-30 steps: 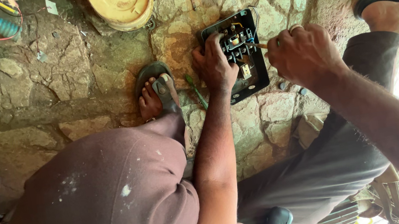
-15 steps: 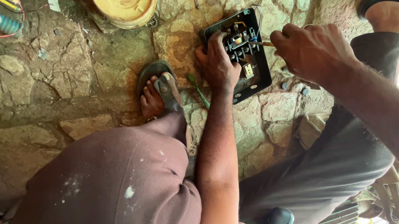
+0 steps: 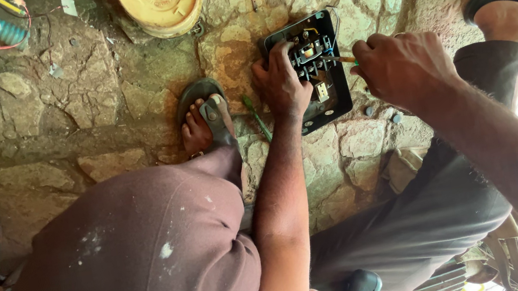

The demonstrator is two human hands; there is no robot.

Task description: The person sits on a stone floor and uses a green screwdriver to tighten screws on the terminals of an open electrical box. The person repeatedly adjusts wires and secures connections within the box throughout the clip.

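On the stone floor [image 3: 95,101], the left hand [image 3: 280,84] presses flat on the black switch box [image 3: 334,96]; the right hand [image 3: 401,66], closed, grips a thin tool [image 3: 336,58].

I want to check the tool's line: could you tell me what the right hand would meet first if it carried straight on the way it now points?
Most likely the wired parts inside the black switch box: the right hand points its thin tool left into it, beside the left hand.

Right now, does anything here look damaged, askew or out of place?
The black electrical unit lies open and tilted on the cracked stone floor, its wiring exposed. The left hand steadies it while the right hand pokes a thin tool in. A green screwdriver lies loose beside the sandalled foot.
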